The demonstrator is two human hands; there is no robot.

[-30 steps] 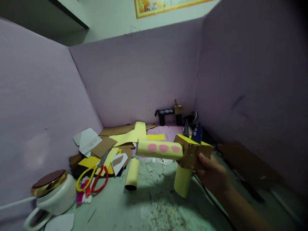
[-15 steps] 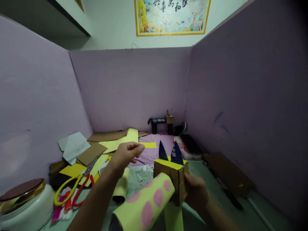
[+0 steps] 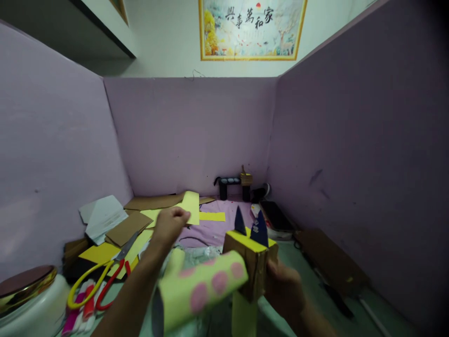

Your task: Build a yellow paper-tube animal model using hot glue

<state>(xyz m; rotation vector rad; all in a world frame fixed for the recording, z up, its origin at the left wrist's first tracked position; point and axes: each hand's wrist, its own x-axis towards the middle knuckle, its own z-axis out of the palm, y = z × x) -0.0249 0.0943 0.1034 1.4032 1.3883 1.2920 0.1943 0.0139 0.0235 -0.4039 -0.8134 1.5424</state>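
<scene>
My right hand [image 3: 286, 285] is wrapped round the right side of a brown cardboard box head [image 3: 247, 262] with a yellow top and two dark blue pointed ears. A pale yellow tube with pink spots [image 3: 203, 288] joins the box on its left, and a plain yellow tube [image 3: 244, 316] stands below the box. Another yellow tube [image 3: 175, 262] shows behind the spotted one. My left hand [image 3: 172, 224] is raised over the yellow paper, fingers pressed together; whatever is between them, if anything, is too small to name.
Scissors [image 3: 105, 276] and markers [image 3: 82, 304] lie at the left beside a white jar [image 3: 35, 304]. Paper and cardboard pieces [image 3: 129, 228] are behind. A small black figure [image 3: 229, 181] stands at the back. A phone [image 3: 277, 216], brown board [image 3: 333, 255] and knife [image 3: 336, 299] are at the right.
My left hand has moved left, away from the box. The spotted tube has swung to a flatter angle and shifted left, with the box still in my right hand. The view has tilted slightly up.
</scene>
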